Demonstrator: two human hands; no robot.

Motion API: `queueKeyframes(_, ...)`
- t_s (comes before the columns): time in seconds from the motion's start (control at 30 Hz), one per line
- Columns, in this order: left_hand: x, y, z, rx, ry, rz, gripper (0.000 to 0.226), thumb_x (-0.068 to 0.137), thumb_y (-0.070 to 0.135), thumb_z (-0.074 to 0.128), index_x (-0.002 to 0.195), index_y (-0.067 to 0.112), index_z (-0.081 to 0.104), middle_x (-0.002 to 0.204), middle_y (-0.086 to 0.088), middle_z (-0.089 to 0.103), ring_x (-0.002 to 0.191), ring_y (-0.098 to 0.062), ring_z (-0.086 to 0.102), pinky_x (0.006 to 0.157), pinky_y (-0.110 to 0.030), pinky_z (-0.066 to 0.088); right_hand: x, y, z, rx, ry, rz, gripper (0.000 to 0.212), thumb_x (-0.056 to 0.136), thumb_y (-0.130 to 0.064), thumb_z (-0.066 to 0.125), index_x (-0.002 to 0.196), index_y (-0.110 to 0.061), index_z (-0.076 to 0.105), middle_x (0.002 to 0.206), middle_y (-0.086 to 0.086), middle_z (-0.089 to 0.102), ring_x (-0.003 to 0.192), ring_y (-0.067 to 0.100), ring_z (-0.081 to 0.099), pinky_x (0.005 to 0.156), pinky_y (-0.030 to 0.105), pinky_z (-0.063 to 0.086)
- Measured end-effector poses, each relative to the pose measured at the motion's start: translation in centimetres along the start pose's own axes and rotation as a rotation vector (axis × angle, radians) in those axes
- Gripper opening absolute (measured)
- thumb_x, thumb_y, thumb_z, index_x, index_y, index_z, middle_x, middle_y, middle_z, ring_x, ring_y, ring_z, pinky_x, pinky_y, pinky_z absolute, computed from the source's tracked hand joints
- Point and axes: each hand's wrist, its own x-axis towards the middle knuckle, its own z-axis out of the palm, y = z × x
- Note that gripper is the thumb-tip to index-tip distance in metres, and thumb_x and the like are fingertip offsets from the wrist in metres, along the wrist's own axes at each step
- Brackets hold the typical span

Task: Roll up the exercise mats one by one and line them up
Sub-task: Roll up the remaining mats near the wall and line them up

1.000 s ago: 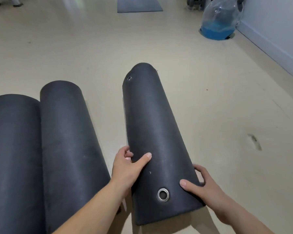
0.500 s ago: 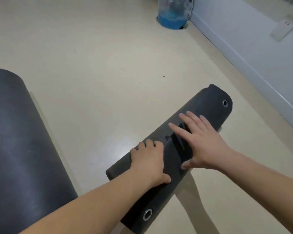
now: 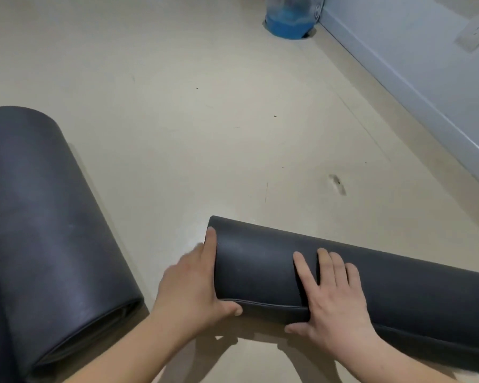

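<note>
A dark grey rolled exercise mat (image 3: 404,288) lies crosswise on the floor at the lower right, its outer flap edge facing me. My left hand (image 3: 194,283) grips the roll's left end, thumb under the flap and a finger along the end face. My right hand (image 3: 332,294) presses flat on top of the roll near its middle, fingers spread. Another rolled dark mat (image 3: 42,217) lies lengthwise at the left, apart from the one I hold.
Beige floor (image 3: 205,134) stretches ahead. A grey wall with a baseboard (image 3: 415,87) runs along the right, with a wall socket (image 3: 473,31). A clear water jug with a blue base (image 3: 288,17) stands in the far corner.
The mat has swung from pointing away from me to lying crosswise at the lower right. My left hand moved to its left end; my right hand now presses its top.
</note>
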Motion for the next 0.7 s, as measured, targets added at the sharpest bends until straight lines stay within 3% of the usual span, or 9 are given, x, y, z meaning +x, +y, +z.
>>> queueKeyframes(0.07, -1.0, -0.4, 0.9, -0.115, 0.020, -0.021, 0.143, 0.066, 0.070, 0.081, 0.157, 0.044, -0.026, 0.144, 0.015, 0.047, 0.121, -0.014, 0.055, 0.091, -0.030, 0.048, -0.5, 0.1, 0.6, -0.033, 0.045, -0.047, 0.147, 0.028, -0.086, 0.083, 0.150, -0.013, 0.045, 0.132, 0.036, 0.052, 0.121, 0.053, 0.047, 0.097, 0.065, 0.035)
queueKeyframes(0.2, 0.9, -0.8, 1.2, -0.016, 0.117, 0.064, 0.131, 0.072, 0.071, 0.081, 0.165, 0.037, -0.005, 0.132, 0.010, 0.056, 0.108, -0.018, 0.058, 0.088, -0.030, 0.042, -0.3, 3.1, -1.0, -0.122, 0.019, -0.077, 0.136, 0.041, -0.092, 0.066, 0.158, -0.029, 0.038, 0.134, 0.023, 0.055, 0.123, 0.049, 0.050, 0.096, 0.073, 0.040)
queueKeyframes(0.3, 4.4, 0.7, 0.0, 0.119, 0.107, 0.083, 0.126, 0.075, 0.066, 0.081, 0.164, 0.032, -0.002, 0.148, 0.000, 0.047, 0.134, -0.025, 0.047, 0.114, -0.042, 0.035, 0.4, 3.7, -2.6, -0.157, -0.111, 0.036, 0.129, 0.064, -0.091, 0.060, 0.160, -0.048, -0.015, 0.162, 0.015, 0.025, 0.150, 0.048, 0.020, 0.112, 0.078, 0.019)
queueKeyframes(0.37, 5.5, 3.7, -0.7, 0.319, 0.105, 0.121, 0.124, 0.081, 0.050, 0.082, 0.164, 0.026, -0.008, 0.170, -0.013, 0.007, 0.158, -0.038, 0.004, 0.127, -0.059, 0.009, 0.5, 3.3, -2.1, -0.116, -0.059, 0.078, 0.125, 0.077, -0.085, 0.059, 0.152, -0.047, -0.034, 0.168, 0.011, 0.008, 0.153, 0.047, 0.005, 0.116, 0.073, 0.014)
queueKeyframes(0.43, 5.1, 7.6, -0.2, 0.414, 0.079, 0.403, 0.118, 0.086, 0.037, 0.078, 0.164, 0.027, -0.009, 0.171, -0.012, -0.024, 0.157, -0.039, -0.022, 0.128, -0.059, -0.004, -0.2, 2.5, -1.2, -0.107, -0.050, 0.053, 0.128, 0.069, -0.083, 0.069, 0.160, -0.045, -0.012, 0.163, 0.013, 0.023, 0.150, 0.051, 0.017, 0.110, 0.076, 0.020)
queueKeyframes(0.5, 3.6, 11.0, 1.1, 0.401, -0.025, 0.651, 0.106, 0.091, 0.047, 0.071, 0.167, 0.028, -0.001, 0.175, -0.009, -0.006, 0.161, -0.031, -0.006, 0.131, -0.048, 0.003, -1.8, 2.6, 0.2, -0.012, -0.005, -0.021, 0.120, 0.055, -0.082, 0.078, 0.155, -0.037, 0.031, 0.151, 0.013, 0.047, 0.141, 0.052, 0.039, 0.102, 0.077, 0.032)
queueKeyframes(0.57, 2.9, 12.9, 2.9, 0.473, -0.060, 0.667, 0.099, 0.093, 0.057, 0.065, 0.166, 0.020, 0.009, 0.168, -0.008, 0.023, 0.154, -0.031, 0.020, 0.126, -0.046, 0.023, -4.1, 4.6, 1.3, 0.043, 0.133, -0.156, 0.095, 0.068, -0.081, 0.068, 0.147, -0.031, 0.049, 0.151, 0.007, 0.053, 0.144, 0.042, 0.044, 0.109, 0.068, 0.034)
queueKeyframes(0.63, 2.4, 14.1, 4.2, 0.595, -0.015, 0.609, 0.100, 0.093, 0.071, 0.055, 0.163, 0.014, 0.013, 0.155, -0.010, 0.034, 0.137, -0.035, 0.035, 0.109, -0.050, 0.040, -7.2, 8.3, 1.7, 0.095, 0.277, -0.194, 0.077, 0.087, -0.074, 0.054, 0.146, -0.025, 0.057, 0.157, 0.004, 0.050, 0.148, 0.031, 0.042, 0.115, 0.055, 0.040)
queueKeyframes(0.7, 1.8, 15.7, 5.0, 0.647, 0.013, 0.527, 0.096, 0.093, 0.082, 0.040, 0.157, 0.013, 0.022, 0.145, -0.011, 0.038, 0.124, -0.036, 0.040, 0.093, -0.050, 0.048, -10.9, 13.3, 2.5, 0.122, 0.285, 0.025, 0.073, 0.093, -0.072, 0.045, 0.147, -0.025, 0.057, 0.162, 0.011, 0.042, 0.150, 0.035, 0.038, 0.114, 0.056, 0.043)
